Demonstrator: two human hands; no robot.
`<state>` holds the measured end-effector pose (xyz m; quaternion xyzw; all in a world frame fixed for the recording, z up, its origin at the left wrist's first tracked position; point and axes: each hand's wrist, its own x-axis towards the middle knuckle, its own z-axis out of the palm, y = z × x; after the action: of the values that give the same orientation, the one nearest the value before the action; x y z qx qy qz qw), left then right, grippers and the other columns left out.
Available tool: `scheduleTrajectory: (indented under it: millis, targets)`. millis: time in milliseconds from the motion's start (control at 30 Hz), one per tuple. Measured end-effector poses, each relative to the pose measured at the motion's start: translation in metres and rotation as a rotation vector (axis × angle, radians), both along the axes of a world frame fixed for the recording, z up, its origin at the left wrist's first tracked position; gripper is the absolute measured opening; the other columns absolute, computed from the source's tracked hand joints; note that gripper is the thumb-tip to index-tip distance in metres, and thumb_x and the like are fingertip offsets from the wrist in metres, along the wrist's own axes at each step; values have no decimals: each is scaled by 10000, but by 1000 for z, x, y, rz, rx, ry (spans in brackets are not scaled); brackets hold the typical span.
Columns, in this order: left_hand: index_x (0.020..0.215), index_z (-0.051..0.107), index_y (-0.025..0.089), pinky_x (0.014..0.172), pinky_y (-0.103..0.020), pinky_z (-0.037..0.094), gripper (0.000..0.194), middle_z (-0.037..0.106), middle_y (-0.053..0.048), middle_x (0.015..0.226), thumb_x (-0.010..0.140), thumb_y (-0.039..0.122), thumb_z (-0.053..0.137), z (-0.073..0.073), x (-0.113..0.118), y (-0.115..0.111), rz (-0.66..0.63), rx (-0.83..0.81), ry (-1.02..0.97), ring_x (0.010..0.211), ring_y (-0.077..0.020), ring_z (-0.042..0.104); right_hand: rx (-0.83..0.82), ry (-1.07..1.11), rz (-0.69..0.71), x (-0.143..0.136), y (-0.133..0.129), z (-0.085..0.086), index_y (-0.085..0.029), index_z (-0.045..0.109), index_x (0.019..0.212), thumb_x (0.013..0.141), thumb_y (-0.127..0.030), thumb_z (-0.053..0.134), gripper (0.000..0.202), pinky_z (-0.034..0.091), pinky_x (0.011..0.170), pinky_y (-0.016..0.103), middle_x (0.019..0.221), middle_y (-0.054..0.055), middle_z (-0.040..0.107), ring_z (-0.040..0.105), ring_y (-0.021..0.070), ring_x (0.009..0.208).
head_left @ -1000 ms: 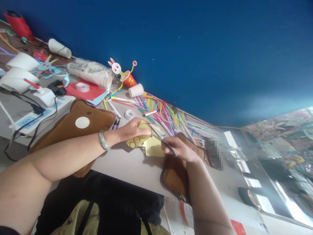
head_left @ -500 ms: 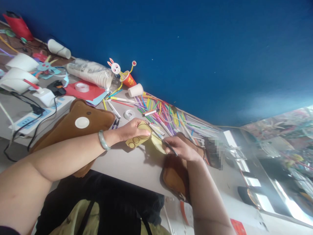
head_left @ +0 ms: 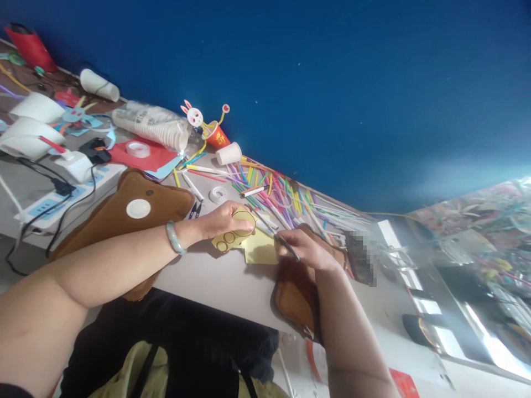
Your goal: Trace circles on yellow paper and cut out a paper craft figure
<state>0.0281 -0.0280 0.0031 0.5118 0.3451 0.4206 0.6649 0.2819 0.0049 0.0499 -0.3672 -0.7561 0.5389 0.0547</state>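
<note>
Left hand [head_left: 222, 219] is pinching yellow paper [head_left: 227, 241] above the surface [head_left: 211, 282]; right hand [head_left: 305, 250] is gripping a thin dark tool [head_left: 291, 250]. Steady paper support is probably helping accuracy near the drawn circles.

Left wrist: pale grey-green bangle [head_left: 176, 237] | left sleeve [head_left: 12, 391]: dark | clothing [head_left: 199, 342]: black, olive parts, dark straps [head_left: 143, 370]

head view, facing forward and down, near the table [head_left: 207, 276]
</note>
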Motion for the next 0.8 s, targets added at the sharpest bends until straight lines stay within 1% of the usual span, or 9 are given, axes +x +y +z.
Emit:
scheduleTrajectory:
  millis: [133, 200, 267, 367, 467, 533, 633, 700, 800]
  targets:
    - [795, 725, 120, 532, -201, 505, 199, 701, -51, 705, 768, 314, 757, -2, 0, 0, -50, -4, 33, 590, -118, 643, 85, 135, -206, -7, -5, -5, -182, 526, 649, 750, -656, 708, 518, 278, 556, 267, 612, -37, 431, 354, 108, 586]
    - [823, 730, 117, 520, -206, 503, 256, 698, -50, 696, 772, 364, 773, -4, 0, 0, -96, 11, 73, 577, -122, 642, 131, 199, -301, -14, -10, -9, -186, 550, 666, 737, -649, 719, 498, 318, 574, 273, 632, -24, 470, 391, 120, 602]
    - [806, 720, 120, 498, -203, 488, 288, 686, -45, 671, 764, 397, 788, -8, 1, 0, -139, 27, 107, 548, -119, 629, 186, 231, -359, -22, -16, -12, -193, 563, 676, 728, -618, 744, 465, 365, 601, 282, 672, -4, 533, 448, 139, 636]
    - [777, 720, 121, 505, -208, 489, 309, 685, -53, 671, 741, 415, 807, -15, 4, -1, -196, 39, 135, 551, -125, 630, 264, 242, -391, -33, -25, -18, -201, 549, 655, 750, -545, 766, 417, 406, 637, 296, 705, 13, 576, 495, 152, 670]
    - [852, 752, 127, 565, -219, 513, 281, 701, -54, 740, 742, 381, 799, -17, 6, -2, -228, 68, 158, 620, -135, 646, 310, 263, -381, -40, -31, -25, -206, 525, 634, 781, -469, 763, 384, 417, 646, 305, 704, 15, 583, 500, 150, 661]
    - [894, 762, 134, 595, -220, 517, 251, 704, -49, 781, 756, 342, 777, -17, 7, -4, -226, 112, 193, 664, -136, 646, 325, 278, -359, -43, -33, -29, -207, 511, 625, 783, -416, 765, 365, 407, 633, 300, 691, 8, 566, 484, 143, 645]
    - [875, 760, 132, 594, -216, 502, 208, 691, -41, 761, 769, 309, 745, -18, 8, -4, -229, 162, 266, 668, -133, 630, 341, 279, -345, -45, -34, -33, -207, 488, 607, 772, -352, 760, 349, 378, 605, 285, 645, -16, 502, 433, 125, 615]
    - [856, 753, 129, 592, -213, 495, 193, 689, -35, 745, 751, 290, 745, -18, 8, -3, -223, 166, 294, 658, -132, 625, 343, 278, -364, -46, -34, -35, -207, 486, 604, 768, -342, 750, 338, 376, 603, 283, 636, -19, 495, 425, 122, 610]
    - [844, 745, 121, 585, -209, 491, 200, 700, -36, 755, 712, 271, 757, -17, 6, 0, -183, 149, 290, 653, -134, 628, 345, 292, -444, -44, -31, -37, -209, 510, 618, 758, -373, 748, 321, 407, 624, 293, 664, -2, 543, 468, 136, 637]
